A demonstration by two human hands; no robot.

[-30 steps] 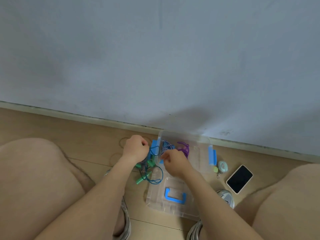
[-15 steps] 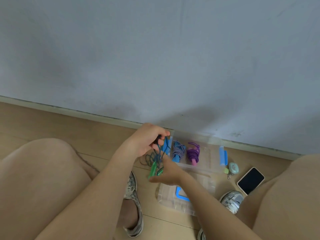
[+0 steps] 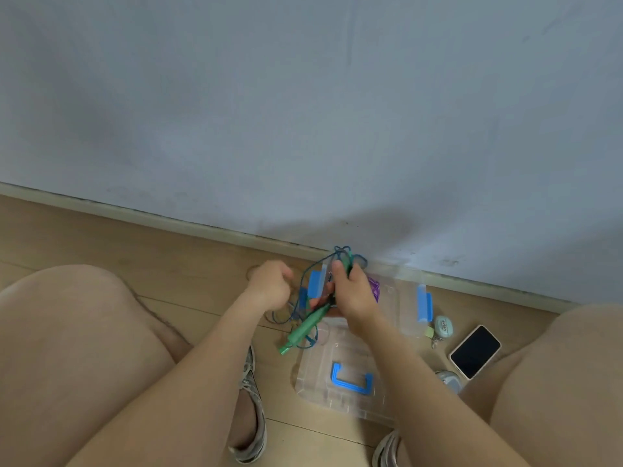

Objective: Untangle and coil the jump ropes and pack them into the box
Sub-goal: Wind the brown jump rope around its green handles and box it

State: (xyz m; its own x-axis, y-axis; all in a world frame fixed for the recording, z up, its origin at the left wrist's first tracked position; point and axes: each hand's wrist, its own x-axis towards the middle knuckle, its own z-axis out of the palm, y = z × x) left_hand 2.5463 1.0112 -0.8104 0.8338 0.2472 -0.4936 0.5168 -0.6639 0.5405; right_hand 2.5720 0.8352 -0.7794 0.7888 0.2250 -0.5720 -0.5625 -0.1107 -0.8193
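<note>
My right hand [image 3: 352,293] grips a bundle of the blue jump rope [image 3: 342,252] with green handles; one green handle [image 3: 303,330] hangs down to the left below it. My left hand [image 3: 269,286] is closed a little to the left, with blue cord strands running by it; whether it grips them is hidden. The clear box [image 3: 403,306] with blue latches sits on the floor behind my right hand. A purple rope [image 3: 375,288] peeks out inside the box. The box lid [image 3: 340,379] with a blue handle lies in front of the box.
A phone [image 3: 475,351] and a small mint-green case with a keyring [image 3: 442,326] lie right of the box. My knees flank the work area, with shoes [image 3: 251,399] below. A wall and skirting board run close behind the box.
My right hand has risen and taken the rope bundle, moving over the box's left end. My left hand has let go of the top and dropped lower to the left. The green handle now dangles.
</note>
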